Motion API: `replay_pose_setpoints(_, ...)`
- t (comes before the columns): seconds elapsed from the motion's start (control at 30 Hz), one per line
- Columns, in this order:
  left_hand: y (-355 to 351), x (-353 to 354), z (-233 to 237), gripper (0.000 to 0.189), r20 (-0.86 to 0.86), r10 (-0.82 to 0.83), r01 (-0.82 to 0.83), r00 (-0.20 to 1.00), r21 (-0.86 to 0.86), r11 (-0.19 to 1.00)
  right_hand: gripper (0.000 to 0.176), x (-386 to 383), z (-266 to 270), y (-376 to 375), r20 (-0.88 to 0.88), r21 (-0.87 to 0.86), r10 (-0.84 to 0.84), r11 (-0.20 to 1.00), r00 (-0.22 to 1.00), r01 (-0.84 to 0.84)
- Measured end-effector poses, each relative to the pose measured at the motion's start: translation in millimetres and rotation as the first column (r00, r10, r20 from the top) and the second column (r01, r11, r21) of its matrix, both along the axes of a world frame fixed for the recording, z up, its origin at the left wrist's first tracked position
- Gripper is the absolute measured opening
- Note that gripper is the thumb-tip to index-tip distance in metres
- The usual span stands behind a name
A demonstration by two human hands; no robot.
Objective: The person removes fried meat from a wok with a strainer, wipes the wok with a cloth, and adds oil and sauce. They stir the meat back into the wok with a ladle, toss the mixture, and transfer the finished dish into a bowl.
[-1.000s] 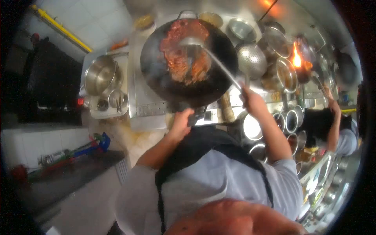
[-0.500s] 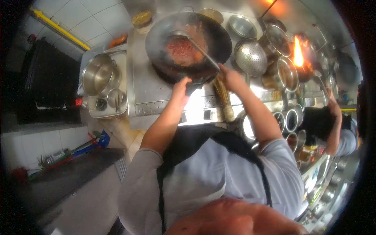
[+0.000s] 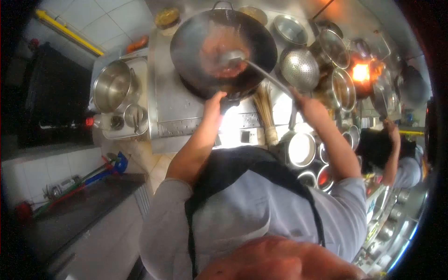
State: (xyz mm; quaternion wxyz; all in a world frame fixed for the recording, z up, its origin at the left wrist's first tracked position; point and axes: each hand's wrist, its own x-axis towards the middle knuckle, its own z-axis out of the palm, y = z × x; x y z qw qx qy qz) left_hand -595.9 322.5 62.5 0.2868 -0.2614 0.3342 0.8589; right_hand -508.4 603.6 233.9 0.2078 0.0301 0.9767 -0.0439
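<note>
A large dark wok [image 3: 186, 56] sits on the stove in front of me, with reddish, steaming food [image 3: 215, 44] in its middle. My left hand [image 3: 214, 106] is closed on the wok's near handle, thumb on top; what lies under the fingers is partly hidden by a dark patch. My right hand [image 3: 311, 111], off to the wok's right, is wrapped round the end of a long metal ladle [image 3: 268, 77]. The ladle's bowl rests in the food, near the centre of the wok. Below the wok's right side stands a bamboo wok brush [image 3: 267, 114], between my two arms.
A perforated skimmer [image 3: 300, 70] and a metal bowl [image 3: 290, 30] lie right of the wok. Flames rise from another wok [image 3: 363, 72], where a co-worker's arm [image 3: 393, 149] reaches in. Leftward stands a steel pot [image 3: 112, 86] on a tray. Several containers [image 3: 302, 149] sit near my right forearm.
My right hand has drawn back to the right and nearer my body, pulling the ladle's bowl through the food. My left hand stays at the handle. The co-worker's hand has lowered.
</note>
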Motion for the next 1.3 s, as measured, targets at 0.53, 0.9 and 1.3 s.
replay_pose_setpoints(0.53,1,-2,23,0.025,0.035,-0.032,0.029,0.999,0.067,0.997,0.058,-26,-66,-31,-0.115,-0.117,-0.040,0.993,0.993,0.027)
replay_pose_setpoints(0.9,7,4,25,0.030,-0.018,-0.038,0.038,0.999,0.018,0.999,0.057,-4,-72,-21,-0.253,-0.193,-0.219,0.966,0.942,0.173)
replay_pose_setpoints(1.3,-6,61,64,0.017,-0.326,-0.003,-0.045,0.945,-0.141,0.989,0.053,66,86,-16,-0.021,-0.068,0.039,0.997,0.999,-0.040)
